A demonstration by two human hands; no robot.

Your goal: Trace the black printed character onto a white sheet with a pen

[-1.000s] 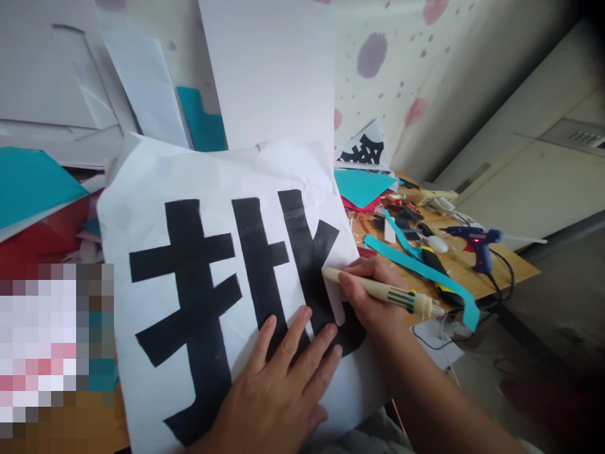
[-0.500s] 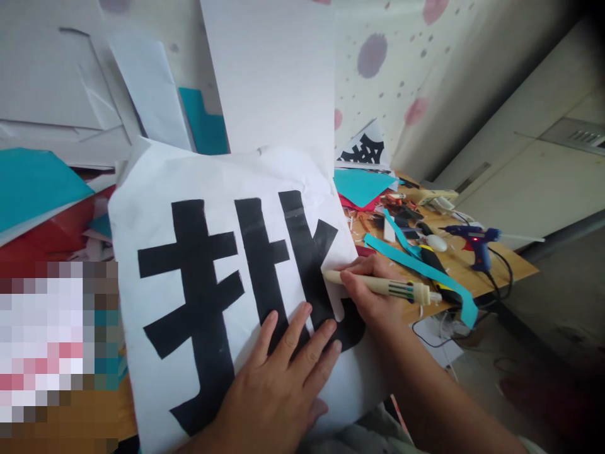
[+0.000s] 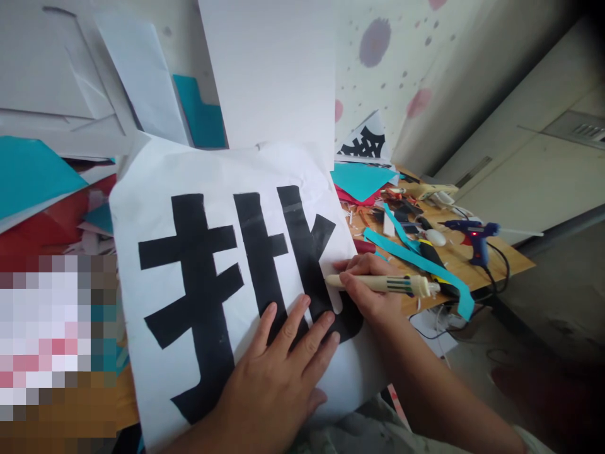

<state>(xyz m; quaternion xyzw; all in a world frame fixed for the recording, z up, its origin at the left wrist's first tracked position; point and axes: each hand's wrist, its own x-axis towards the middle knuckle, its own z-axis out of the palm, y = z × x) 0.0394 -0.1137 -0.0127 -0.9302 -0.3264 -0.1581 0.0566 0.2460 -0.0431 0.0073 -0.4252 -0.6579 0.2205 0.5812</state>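
A large white sheet (image 3: 127,252) bears a bold black character (image 3: 196,252). My left hand (image 3: 278,372) lies flat on it with fingers spread, pressing over the lower strokes. My right hand (image 3: 375,293) grips a thick cream pen (image 3: 387,284) with coloured marks along its barrel. The pen tip touches the edge of the black stroke at the right, just below where a short slanted stroke joins it. Part of the black shape at the lower right is hidden by my right hand.
A blue glue gun (image 3: 478,239) with a red light stands on the wooden table (image 3: 515,261) at right. Turquoise strips (image 3: 416,257), a white oval object (image 3: 435,238) and scraps lie nearer. Turquoise and red sheets are at left; a tall white board (image 3: 274,75) stands behind.
The pen tip has moved slightly down along the edge of the black stroke, with my right hand. My left hand remains flat on the sheet. The whole view has shifted a little.
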